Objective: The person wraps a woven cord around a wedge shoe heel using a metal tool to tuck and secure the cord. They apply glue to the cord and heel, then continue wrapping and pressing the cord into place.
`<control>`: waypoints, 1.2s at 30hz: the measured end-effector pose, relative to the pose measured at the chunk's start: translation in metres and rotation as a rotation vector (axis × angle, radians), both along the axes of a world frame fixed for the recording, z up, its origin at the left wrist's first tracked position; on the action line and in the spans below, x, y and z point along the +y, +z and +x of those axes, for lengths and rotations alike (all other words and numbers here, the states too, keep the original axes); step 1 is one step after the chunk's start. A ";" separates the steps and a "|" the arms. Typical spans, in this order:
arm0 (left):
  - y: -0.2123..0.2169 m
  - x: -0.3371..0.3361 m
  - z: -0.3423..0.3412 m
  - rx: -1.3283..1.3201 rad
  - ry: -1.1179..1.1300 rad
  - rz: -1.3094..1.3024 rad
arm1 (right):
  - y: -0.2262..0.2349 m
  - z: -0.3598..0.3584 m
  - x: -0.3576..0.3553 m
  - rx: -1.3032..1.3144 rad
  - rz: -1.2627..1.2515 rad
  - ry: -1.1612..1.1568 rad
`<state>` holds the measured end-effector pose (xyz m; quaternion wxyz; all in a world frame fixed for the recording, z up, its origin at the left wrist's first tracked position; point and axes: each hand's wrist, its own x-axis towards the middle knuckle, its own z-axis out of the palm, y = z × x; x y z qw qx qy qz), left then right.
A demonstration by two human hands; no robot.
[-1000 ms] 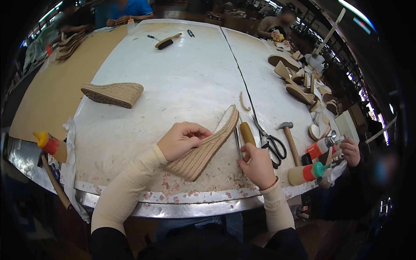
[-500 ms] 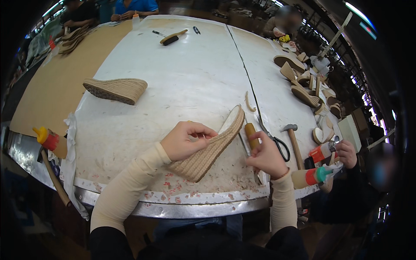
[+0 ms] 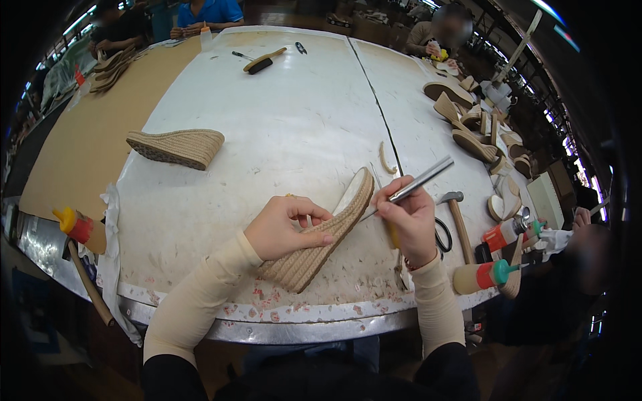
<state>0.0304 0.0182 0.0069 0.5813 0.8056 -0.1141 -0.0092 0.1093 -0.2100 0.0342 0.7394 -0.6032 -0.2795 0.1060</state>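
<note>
Trimming looks mid-way: left hand (image 3: 284,230) pins the jute wedge sole (image 3: 321,240) on the worktop (image 3: 281,134), right hand (image 3: 409,217) closed round a metal tool (image 3: 418,182) at its edge, second sole (image 3: 177,147) untouched.

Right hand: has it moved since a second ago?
Yes. The right hand left the table near the scissors, lifted a metal tool and now holds its tip at the wedge sole.

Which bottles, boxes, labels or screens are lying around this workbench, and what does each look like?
No screens or readable labels show.
Squeeze bottle: table's left edge, yellow cap, red collar.
Two squeeze bottles: lying at the right edge, red collars, green nozzles.
Pale box: far right edge, rectangular, whitish.
Small clear bottle: far end, upright.
</note>
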 end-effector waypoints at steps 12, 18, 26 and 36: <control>-0.001 -0.004 -0.001 -0.068 0.017 0.032 | -0.030 -0.001 0.003 -0.117 -0.029 0.000; 0.006 -0.005 0.001 -0.130 -0.050 0.022 | -0.034 0.002 0.004 -0.106 0.000 0.017; 0.002 -0.008 0.007 -0.076 -0.008 0.010 | -0.035 0.000 0.008 -0.106 0.036 -0.004; -0.007 -0.010 0.010 -0.038 -0.035 -0.103 | -0.037 -0.006 0.015 -0.173 0.054 -0.088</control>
